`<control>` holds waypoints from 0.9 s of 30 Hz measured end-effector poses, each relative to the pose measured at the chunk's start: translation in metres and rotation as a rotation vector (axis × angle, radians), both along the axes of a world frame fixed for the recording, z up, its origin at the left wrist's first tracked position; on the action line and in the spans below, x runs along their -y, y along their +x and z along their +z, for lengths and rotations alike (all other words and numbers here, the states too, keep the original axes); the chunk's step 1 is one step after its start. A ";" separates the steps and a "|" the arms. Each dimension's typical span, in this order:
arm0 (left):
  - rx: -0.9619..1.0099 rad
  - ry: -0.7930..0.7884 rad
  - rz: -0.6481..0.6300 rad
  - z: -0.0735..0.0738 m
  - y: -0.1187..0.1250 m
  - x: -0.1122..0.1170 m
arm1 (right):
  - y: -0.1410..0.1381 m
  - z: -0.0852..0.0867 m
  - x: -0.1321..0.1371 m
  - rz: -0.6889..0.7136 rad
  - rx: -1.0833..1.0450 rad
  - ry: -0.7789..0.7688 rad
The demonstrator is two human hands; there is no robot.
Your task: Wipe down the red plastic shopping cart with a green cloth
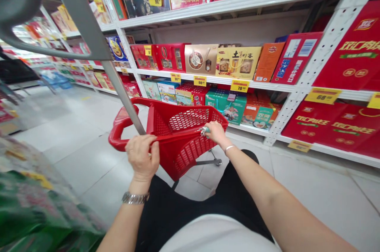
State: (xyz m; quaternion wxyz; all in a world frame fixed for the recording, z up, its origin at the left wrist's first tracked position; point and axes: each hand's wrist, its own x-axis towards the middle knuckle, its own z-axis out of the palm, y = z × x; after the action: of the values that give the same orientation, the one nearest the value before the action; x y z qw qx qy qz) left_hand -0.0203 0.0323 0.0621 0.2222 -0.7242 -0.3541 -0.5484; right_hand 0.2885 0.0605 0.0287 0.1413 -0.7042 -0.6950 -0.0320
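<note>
A red plastic shopping basket (184, 125) on wheels stands on the tiled floor in front of me, tilted toward me. My left hand (142, 157) is closed on its near rim, a metal watch on the wrist. My right hand (215, 133) grips the right rim, fingers closed, with a small silvery and green item pinched against the edge; a thin bracelet sits on that wrist. A grey pull handle (59, 10) rises from the basket up to the top left, close to the camera.
White metal shelving (237, 81) runs along the right, loaded with red, gold and green gift boxes and yellow price tags. A blurred green display (32, 204) fills the lower left. The tiled aisle (68, 125) stretches away to the left.
</note>
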 end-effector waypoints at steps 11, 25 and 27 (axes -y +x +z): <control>-0.316 -0.442 0.112 -0.012 0.052 -0.029 | -0.042 -0.011 0.054 -0.043 0.024 0.034; -0.337 -0.479 0.076 -0.011 0.031 -0.022 | -0.112 0.026 0.055 0.229 0.004 -0.070; -0.346 -0.485 0.065 -0.011 0.030 -0.021 | -0.106 0.025 0.066 0.214 0.016 -0.069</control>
State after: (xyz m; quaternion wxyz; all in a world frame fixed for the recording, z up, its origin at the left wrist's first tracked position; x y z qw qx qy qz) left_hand 0.0095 0.0537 0.0511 0.1173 -0.8271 -0.4547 -0.3089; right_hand 0.1826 -0.0055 0.0536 0.1140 -0.6300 -0.7682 0.0016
